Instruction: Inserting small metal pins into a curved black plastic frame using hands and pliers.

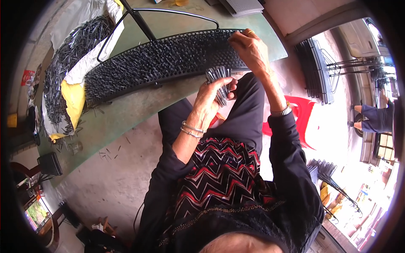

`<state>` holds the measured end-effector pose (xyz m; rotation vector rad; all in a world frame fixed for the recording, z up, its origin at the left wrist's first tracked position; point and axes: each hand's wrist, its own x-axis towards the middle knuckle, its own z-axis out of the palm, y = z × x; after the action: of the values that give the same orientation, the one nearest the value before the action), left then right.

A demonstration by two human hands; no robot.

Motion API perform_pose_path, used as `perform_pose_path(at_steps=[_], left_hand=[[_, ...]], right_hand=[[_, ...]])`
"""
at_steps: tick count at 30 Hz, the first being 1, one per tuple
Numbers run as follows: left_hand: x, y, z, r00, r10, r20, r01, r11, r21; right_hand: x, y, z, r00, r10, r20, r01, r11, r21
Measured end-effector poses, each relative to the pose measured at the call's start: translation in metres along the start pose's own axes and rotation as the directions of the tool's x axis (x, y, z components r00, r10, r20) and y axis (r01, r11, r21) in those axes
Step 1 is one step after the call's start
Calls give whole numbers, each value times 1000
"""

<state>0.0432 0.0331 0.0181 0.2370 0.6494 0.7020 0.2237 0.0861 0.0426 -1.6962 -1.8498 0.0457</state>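
Note:
A long, curved black perforated panel (222, 52) with a wire frame lies on the green table. Thin dark strips (147, 63) stand packed in most of its holes, while bare holes show toward its right end. Below the panel's near edge, my left hand (209, 95) is closed around a bundle of dark strips (219, 76), their ends fanned upward. At the panel's far right end rests my right hand (250, 47), fingertips pinched against the holes. Whatever those fingertips hold is too small or hidden to make out.
A torn white-and-yellow sack (74, 99) full of loose strips lies at the table's (122, 120) left. A red plastic chair (301, 118) stands to my right. Beyond it are stacked black racks (315, 71) and another person (377, 117).

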Motion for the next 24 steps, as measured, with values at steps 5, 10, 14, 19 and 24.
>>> perform_pose_path(at_steps=[5, 10, 14, 19, 24], left_hand=[[-1, -3, 1, 1000, 13, 8, -13, 1000, 16], [0, -2, -9, 1000, 26, 14, -26, 999, 48], [1, -4, -7, 999, 32, 3, -32, 997, 64], [2, -4, -6, 998, 20, -56, -23, 999, -45], [4, -4, -9, 1000, -16, -4, 16, 995, -99]], right_hand=[[-10, -4, -4, 997, 79, 1, -79, 994, -75], [-33, -27, -40, 864, 279, 418, -380, 907, 180], [-42, -31, -42, 817, 167, 552, -426, 819, 384], [-29, -29, -30, 912, 326, 249, -400, 843, 359], [-9, -19, 6, 953, 232, -194, -182, 952, 246]])
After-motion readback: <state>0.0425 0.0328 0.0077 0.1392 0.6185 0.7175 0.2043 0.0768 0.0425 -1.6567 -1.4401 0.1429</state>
